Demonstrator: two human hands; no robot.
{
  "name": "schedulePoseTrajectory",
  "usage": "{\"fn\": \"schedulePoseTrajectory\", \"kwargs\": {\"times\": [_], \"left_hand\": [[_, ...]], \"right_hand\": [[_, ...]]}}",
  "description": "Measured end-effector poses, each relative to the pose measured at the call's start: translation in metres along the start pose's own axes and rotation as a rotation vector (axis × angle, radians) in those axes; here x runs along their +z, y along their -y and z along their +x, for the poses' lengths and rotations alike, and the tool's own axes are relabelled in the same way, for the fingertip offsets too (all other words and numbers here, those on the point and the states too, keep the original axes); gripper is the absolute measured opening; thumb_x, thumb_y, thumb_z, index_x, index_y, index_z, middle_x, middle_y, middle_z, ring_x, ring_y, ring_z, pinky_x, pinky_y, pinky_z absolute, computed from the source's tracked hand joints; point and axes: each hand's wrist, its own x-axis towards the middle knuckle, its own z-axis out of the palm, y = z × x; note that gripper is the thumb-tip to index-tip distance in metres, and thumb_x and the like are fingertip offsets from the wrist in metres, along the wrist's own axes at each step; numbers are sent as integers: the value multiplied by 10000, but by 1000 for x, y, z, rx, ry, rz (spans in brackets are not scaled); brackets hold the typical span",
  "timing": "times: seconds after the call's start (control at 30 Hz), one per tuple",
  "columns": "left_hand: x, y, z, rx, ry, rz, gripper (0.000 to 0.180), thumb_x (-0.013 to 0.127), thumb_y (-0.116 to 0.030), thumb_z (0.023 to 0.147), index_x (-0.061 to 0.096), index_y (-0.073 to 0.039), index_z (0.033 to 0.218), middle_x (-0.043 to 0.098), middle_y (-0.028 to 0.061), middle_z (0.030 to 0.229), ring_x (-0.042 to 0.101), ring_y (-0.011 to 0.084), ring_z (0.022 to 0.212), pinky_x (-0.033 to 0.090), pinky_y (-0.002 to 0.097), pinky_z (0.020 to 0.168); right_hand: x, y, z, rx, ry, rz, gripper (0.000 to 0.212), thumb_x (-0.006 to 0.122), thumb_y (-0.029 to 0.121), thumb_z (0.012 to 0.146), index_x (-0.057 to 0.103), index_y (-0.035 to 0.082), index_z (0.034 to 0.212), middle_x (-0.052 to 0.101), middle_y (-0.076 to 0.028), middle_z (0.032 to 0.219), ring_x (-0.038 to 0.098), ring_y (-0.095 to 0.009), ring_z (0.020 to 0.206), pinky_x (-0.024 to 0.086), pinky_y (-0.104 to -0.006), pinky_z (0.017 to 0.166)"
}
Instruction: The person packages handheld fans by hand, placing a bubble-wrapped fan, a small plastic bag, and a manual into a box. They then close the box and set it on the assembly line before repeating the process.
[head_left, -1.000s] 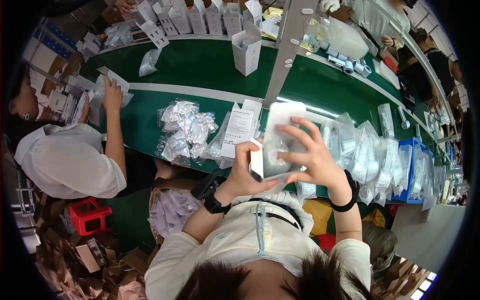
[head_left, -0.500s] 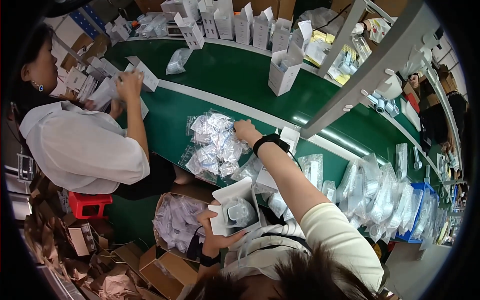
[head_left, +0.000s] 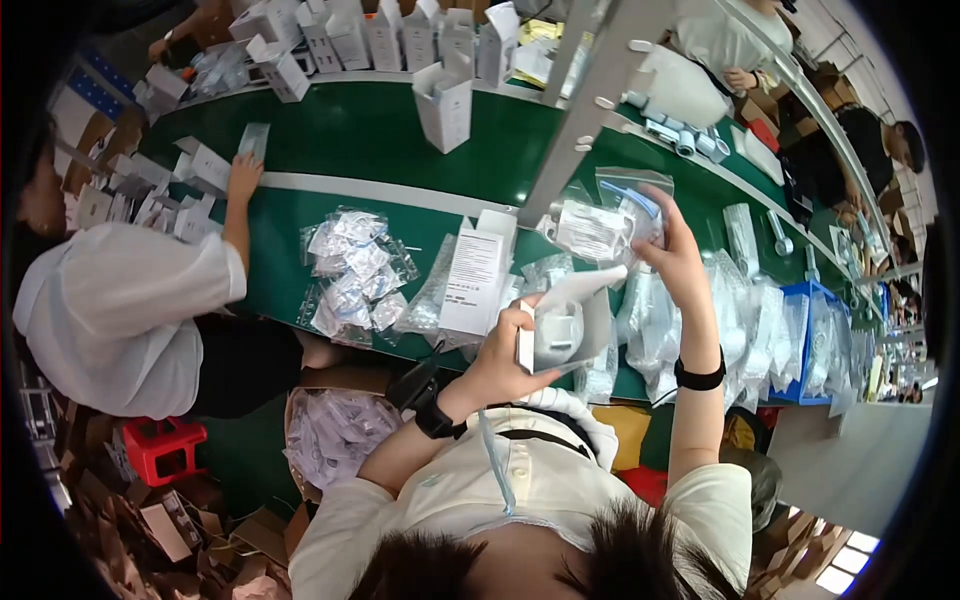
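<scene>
Your left hand (head_left: 510, 352) grips a small open white box (head_left: 562, 325) by its left side, fingers wrapped around it, held near your chest above the green table's (head_left: 380, 140) near edge. Your right hand (head_left: 678, 262), raised farther and to the right, pinches a clear bag (head_left: 612, 222) between thumb and fingers. More bags (head_left: 352, 270) lie piled on the table to the left, beside a folded leaflet (head_left: 473, 275).
</scene>
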Motion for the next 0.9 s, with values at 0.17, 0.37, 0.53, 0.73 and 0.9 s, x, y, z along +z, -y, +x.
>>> {"fn": "schedulePoseTrajectory", "kwargs": {"times": [0.17, 0.37, 0.53, 0.73, 0.9], "left_hand": [[33, 37, 23, -261, 11, 164, 571, 735, -59, 564, 294, -63, 927, 383, 236, 1140, 421, 357, 1052, 346, 360, 870], [29, 26, 45, -218, 8, 321, 360, 717, -66, 568, 433, -27, 788, 486, 110, 872, 514, 240, 810, 413, 314, 702], [37, 21, 50, -286, -63, 437, 225, 697, -65, 591, 512, 16, 691, 507, 82, 752, 533, 211, 666, 418, 273, 597], [25, 34, 59, -460, -42, 199, 132, 654, 1, 619, 568, 45, 709, 555, 47, 673, 512, 106, 553, 383, 226, 504], [19, 46, 52, -600, -53, -9, 52, 616, 25, 667, 575, 34, 697, 558, 16, 631, 474, 40, 531, 350, 199, 461]], "right_hand": [[-22, -71, -42, 225, -71, -355, 401, 593, 27, 698, 473, 17, 1081, 575, -153, 908, 571, -213, 765, 439, -296, 651], [-16, -84, -49, 226, -209, -356, 300, 579, -5, 727, 524, 39, 1019, 575, -76, 894, 554, -172, 746, 446, -257, 658], [-26, 0, -60, -124, -299, 118, 218, 604, -14, 695, 558, 38, 902, 593, -94, 795, 579, -215, 763, 453, -277, 674], [7, -10, -50, -648, 370, -226, 255, 592, -35, 539, 588, 40, 782, 596, -83, 816, 553, -234, 817, 436, -320, 742], [11, -3, -46, -671, 614, -432, 239, 579, 4, 574, 589, 52, 808, 592, -66, 801, 536, -243, 805, 423, -331, 752]]}}
